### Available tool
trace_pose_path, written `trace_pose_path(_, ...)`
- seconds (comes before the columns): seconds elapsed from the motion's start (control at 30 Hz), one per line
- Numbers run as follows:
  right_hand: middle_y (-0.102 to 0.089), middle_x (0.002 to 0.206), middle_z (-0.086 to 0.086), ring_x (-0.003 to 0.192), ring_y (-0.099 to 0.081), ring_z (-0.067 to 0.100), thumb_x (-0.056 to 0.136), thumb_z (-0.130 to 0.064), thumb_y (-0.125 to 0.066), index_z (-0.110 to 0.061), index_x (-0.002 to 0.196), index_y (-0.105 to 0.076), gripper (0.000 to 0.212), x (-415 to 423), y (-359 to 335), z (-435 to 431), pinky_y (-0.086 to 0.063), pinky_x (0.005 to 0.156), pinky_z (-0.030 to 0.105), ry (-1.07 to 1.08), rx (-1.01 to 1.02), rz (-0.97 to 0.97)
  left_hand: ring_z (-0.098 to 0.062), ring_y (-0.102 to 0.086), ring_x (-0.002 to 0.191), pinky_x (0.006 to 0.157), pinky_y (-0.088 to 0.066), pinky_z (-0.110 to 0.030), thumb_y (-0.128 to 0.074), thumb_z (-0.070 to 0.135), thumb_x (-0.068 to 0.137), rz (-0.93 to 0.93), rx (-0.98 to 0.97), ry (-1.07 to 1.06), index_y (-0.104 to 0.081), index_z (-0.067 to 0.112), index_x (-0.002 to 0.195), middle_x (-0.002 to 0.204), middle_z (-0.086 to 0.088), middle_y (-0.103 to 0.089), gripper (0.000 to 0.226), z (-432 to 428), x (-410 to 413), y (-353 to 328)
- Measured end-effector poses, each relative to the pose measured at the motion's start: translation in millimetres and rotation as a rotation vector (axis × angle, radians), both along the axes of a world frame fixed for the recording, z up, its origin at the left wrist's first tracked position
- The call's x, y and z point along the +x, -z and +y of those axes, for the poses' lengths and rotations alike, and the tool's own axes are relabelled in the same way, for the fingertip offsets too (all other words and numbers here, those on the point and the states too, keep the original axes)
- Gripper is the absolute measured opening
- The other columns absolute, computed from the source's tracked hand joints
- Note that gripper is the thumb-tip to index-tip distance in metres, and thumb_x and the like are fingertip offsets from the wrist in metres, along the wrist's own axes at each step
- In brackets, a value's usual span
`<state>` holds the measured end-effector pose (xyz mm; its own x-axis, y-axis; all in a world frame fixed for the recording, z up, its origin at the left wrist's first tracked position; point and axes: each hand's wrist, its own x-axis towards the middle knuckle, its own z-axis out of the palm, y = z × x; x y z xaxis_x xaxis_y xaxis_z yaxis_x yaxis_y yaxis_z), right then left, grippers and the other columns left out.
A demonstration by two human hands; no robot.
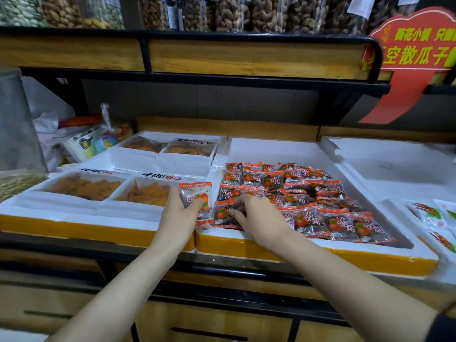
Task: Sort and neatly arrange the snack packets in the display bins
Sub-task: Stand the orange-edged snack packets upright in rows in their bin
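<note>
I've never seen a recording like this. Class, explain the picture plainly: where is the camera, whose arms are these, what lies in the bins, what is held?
No machine here: a person wears a camera on the head, so the single picture looks down over both bare arms. The left hand holds an orange packet upright, thumb across its front. The right hand rests bent fingers on the corner packet in the white foam bin; whether it pinches is unclear. Rows of matching packets fill much of that bin. The bin beside it holds trays of orange crisps, and jars of nuts stand on the shelf above.
</note>
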<state>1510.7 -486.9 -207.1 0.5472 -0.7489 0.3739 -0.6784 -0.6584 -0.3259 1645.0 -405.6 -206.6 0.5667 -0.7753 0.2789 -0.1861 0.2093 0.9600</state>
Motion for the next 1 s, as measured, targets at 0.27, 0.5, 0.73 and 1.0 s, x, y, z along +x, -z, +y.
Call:
trace_pose_path(0.27,-0.066,0.097,-0.001,0.082,-0.061,0.009,0.098,-0.026,-0.047,-0.014,0.117,-0.059,0.026,-12.8,-20.2,30.1,-0.050,0.077,0.025,-0.208,0.203,-0.470,-0.010,-0.071,0.074,0.055,-0.058,-0.027,-0.066,0.005,0.086,-0.109,-0.053,0.233,-0.065,0.025,0.097,0.097,-0.003,-0.069,0.022,5.0,-11.2,0.4)
trace_pose_path(0.5,-0.065,0.067,0.010,0.054,-0.061,0.016,0.089,-0.015,-0.064,-0.001,0.078,-0.065,0.017,-51.2,-18.6,39.8,-0.053,0.061,0.031,-0.180,0.397,-0.507,-0.014,-0.070,0.073,0.065,-0.057,-0.031,-0.087,0.005,0.063,-0.252,0.077,0.431,-0.064,0.019,0.099,0.088,-0.003,-0.073,0.045,4.9,-27.7,9.8)
trace_pose_path(0.73,-0.069,0.064,0.000,0.054,-0.061,0.002,0.089,-0.010,-0.059,-0.007,0.077,-0.066,0.014,-88.8,6.7,51.6,-0.050,0.057,0.011,-0.195,0.827,-0.896,-0.004,-0.068,0.074,0.072,-0.050,-0.022,-0.090,0.018,0.063,-0.390,0.172,0.509,-0.068,0.027,0.087,0.084,0.007,-0.074,0.033,5.3,-48.4,8.2)
trace_pose_path(1.0,-0.071,0.096,0.018,0.089,-0.068,0.018,0.089,-0.020,-0.060,-0.003,0.098,-0.062,0.020,-119.1,21.3,55.6,-0.055,0.076,0.018,-0.111,0.954,-1.028,-0.022,-0.067,0.055,0.059,-0.058,-0.040,-0.077,0.010,0.076,-0.232,0.025,0.380,-0.065,0.016,0.084,0.063,-0.001,-0.069,0.016,-10.8,-99.8,24.4)
